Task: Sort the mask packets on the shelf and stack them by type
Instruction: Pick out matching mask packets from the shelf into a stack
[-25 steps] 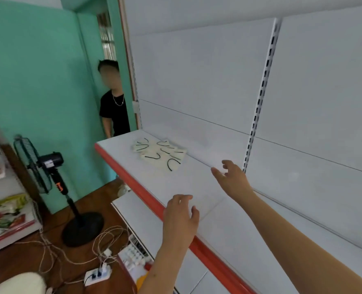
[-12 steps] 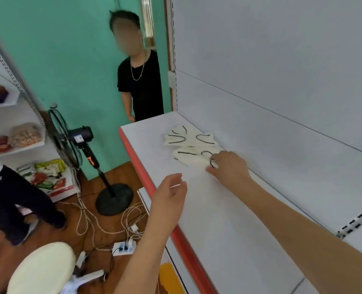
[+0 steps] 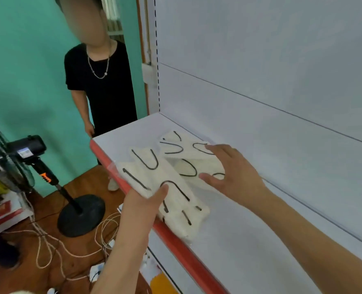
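Note:
Several clear packets of white masks with black ear loops lie on the white shelf (image 3: pixel 260 240), near its red front edge. My left hand (image 3: pixel 143 205) grips the nearest packets (image 3: pixel 154 181) by their front end, thumb on top, and they hang partly over the edge. My right hand (image 3: pixel 233 170) rests with spread fingers and thumb on the far packets (image 3: pixel 186 153) close to the back panel. More packets (image 3: pixel 188 217) lie beside my left hand.
A person in a black shirt (image 3: pixel 101 85) stands at the shelf's far end. A standing fan (image 3: pixel 27 155) and a tangle of cables with a power strip (image 3: pixel 69 251) cover the wooden floor on the left. A lower shelf sits beneath the red edge.
I have come closer to the packets. My left hand, empty before, now grips the near packets and has drawn them to the shelf edge. My right hand has spread over the far packets.

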The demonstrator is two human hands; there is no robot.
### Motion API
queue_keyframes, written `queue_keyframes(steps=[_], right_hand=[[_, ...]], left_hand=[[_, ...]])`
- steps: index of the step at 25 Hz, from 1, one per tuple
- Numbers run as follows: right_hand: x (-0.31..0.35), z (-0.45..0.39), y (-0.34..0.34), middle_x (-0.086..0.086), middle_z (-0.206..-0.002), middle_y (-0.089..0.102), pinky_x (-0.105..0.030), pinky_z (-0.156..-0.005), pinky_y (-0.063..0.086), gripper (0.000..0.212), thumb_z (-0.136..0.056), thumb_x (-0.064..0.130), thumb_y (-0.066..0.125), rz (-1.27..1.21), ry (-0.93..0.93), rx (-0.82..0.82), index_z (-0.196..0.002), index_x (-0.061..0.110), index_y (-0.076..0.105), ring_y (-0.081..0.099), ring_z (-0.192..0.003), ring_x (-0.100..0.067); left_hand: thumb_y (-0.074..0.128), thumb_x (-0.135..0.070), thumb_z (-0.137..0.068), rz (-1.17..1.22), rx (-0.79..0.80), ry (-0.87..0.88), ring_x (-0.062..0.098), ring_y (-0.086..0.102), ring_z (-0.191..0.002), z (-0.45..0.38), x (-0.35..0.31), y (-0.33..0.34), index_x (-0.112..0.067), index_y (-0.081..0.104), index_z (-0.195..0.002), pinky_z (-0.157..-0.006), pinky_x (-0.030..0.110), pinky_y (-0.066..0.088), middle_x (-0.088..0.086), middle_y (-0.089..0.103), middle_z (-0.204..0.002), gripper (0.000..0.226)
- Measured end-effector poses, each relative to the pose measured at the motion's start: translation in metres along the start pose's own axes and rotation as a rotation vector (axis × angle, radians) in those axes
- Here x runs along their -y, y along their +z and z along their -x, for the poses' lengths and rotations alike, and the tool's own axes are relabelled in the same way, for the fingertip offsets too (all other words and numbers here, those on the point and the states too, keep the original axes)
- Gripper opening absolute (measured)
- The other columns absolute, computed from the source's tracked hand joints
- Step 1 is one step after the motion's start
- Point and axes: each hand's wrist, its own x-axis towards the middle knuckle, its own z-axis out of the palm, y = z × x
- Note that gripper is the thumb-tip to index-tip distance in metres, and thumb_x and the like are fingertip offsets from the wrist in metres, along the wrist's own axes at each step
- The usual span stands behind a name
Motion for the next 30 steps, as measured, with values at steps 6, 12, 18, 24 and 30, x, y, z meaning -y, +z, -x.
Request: queue_keyframes(steps=[6, 12, 18, 24, 30], right_hand=[[-0.009, -0.048, 0.039, 0.016, -0.156, 0.035, -0.033, -0.114, 0.030, 0.085, -0.075, 0.074, 0.064, 0.133, 0.229, 0.284, -0.148, 0.043, 0.033, 0.030, -0.144, -0.013], [0.036, 0.004, 0.030, 0.006, -0.060, 0.053, -0.030, -0.054, 0.041, 0.029, -0.092, 0.044, 0.057, 0.162, 0.666, -0.151, -0.073, 0.022, 0.055, 0.055, -0.061, -0.015], [0.119, 0.032, 0.058, 0.016, -0.064, 0.055, -0.016, -0.050, 0.034, 0.023, -0.093, 0.048, 0.056, -0.364, 0.669, -0.500, -0.086, 0.027, 0.064, 0.047, -0.056, -0.004], [0.124, 0.030, 0.091, 0.023, -0.162, 0.006, -0.013, -0.116, 0.005, 0.069, -0.093, 0.061, 0.030, -0.104, 0.308, -0.213, -0.156, 0.040, 0.011, 0.000, -0.146, 0.005], [0.091, 0.037, 0.078, 0.024, -0.144, 0.026, -0.012, -0.104, 0.036, 0.085, -0.080, 0.039, 0.074, -0.279, 0.462, -0.347, -0.149, 0.041, 0.024, 0.034, -0.132, 0.001]], left_hand=[[0.078, -0.020, -0.084, 0.093, 0.140, 0.004, 0.009, 0.068, -0.084, -0.067, -0.027, -0.044, -0.034, 0.062, -0.088, -0.075, 0.032, 0.057, -0.015, 0.069, -0.088, 0.023], [0.076, -0.022, -0.084, -0.104, 0.391, 0.072, -0.004, 0.066, -0.074, -0.091, -0.034, -0.055, -0.037, 0.060, -0.093, -0.056, 0.016, 0.050, -0.019, 0.069, -0.086, 0.024], [0.069, -0.047, -0.084, -0.041, 0.521, 0.093, 0.014, 0.074, -0.092, -0.077, -0.031, -0.031, -0.032, 0.065, -0.108, -0.079, 0.038, 0.059, -0.012, 0.077, -0.094, 0.029], [0.075, -0.038, -0.081, 0.111, 0.699, -0.079, 0.018, 0.075, -0.096, -0.067, -0.043, -0.006, -0.028, 0.065, -0.118, -0.084, 0.041, 0.059, -0.001, 0.077, -0.105, 0.039], [0.074, -0.015, -0.084, 0.271, 0.548, -0.319, 0.034, 0.074, -0.093, -0.091, -0.040, 0.012, -0.011, 0.071, -0.114, -0.082, 0.047, 0.059, 0.014, 0.077, -0.102, 0.031]])
